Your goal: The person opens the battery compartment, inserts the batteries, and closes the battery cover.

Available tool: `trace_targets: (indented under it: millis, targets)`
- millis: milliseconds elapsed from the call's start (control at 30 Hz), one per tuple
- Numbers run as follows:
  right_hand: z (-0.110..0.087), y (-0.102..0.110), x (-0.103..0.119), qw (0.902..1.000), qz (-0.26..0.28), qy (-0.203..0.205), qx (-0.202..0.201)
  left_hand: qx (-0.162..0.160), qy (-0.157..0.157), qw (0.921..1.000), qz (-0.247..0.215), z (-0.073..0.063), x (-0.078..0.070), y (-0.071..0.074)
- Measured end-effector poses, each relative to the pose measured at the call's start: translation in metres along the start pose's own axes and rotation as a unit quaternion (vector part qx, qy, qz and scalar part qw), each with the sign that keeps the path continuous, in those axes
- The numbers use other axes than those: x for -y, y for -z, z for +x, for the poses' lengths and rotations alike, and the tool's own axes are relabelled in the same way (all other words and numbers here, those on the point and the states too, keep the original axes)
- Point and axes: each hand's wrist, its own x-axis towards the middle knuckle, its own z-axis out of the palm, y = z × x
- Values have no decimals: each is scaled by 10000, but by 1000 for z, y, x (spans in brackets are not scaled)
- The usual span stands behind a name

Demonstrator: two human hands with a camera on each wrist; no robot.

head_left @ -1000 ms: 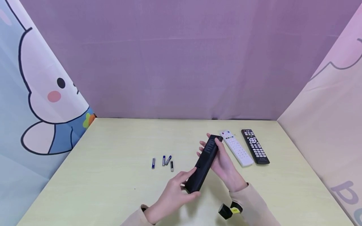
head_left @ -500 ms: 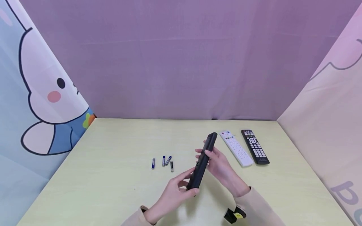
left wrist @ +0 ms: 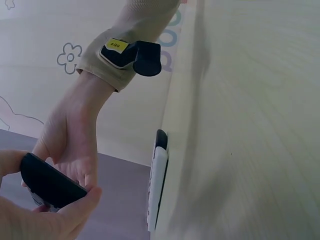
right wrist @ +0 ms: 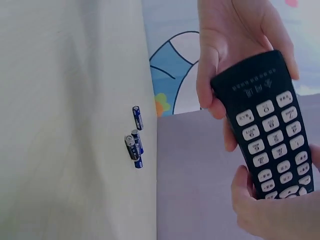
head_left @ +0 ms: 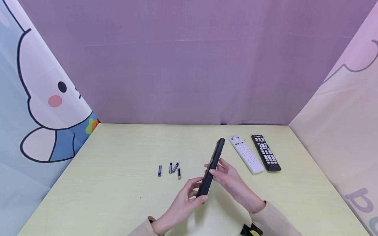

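Observation:
A black remote control (head_left: 218, 150) is held up on its edge over the table by both hands. My left hand (head_left: 180, 204) grips its lower end, thumb on the near side and fingers on the far side. Around its middle, my right hand (head_left: 231, 183) holds it between thumb and fingers. The right wrist view shows the button face of this remote control (right wrist: 272, 135), with rows of white keys. Its end (left wrist: 50, 182) points toward the left wrist camera. The back is mostly turned away.
Several small batteries (head_left: 170, 168) lie on the table (head_left: 118, 196) left of the hands. A white remote control (head_left: 246, 154) and another black remote control (head_left: 266, 153) lie side by side at the right. Printed fabric and a purple cloth (head_left: 189, 65) enclose the table.
The held remote control has turned from showing its broad back to standing nearly edge-on. My right hand has slid down from its top end to its middle; the left hand has kept its grip.

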Motion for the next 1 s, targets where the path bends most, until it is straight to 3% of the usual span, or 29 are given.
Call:
trace_targets:
  millis: [367, 600, 733, 1000]
  targets:
    - [-2, -1, -1, 9992, -359, 42, -198, 266, -13, 9995, 152, 0, 3, 3]
    - [6, 1, 0, 9936, -1067, 3, -358, 422, -138, 9934, 1057, -2, 5, 13]
    - [14, 3, 4, 9830, -1763, 157, -482, 406, -237, 9868, 1548, -4, 3, 22]
    - [43, 12, 8, 9435, -3189, 571, -701, 464, -300, 9758, 2118, -11, 8, 40]
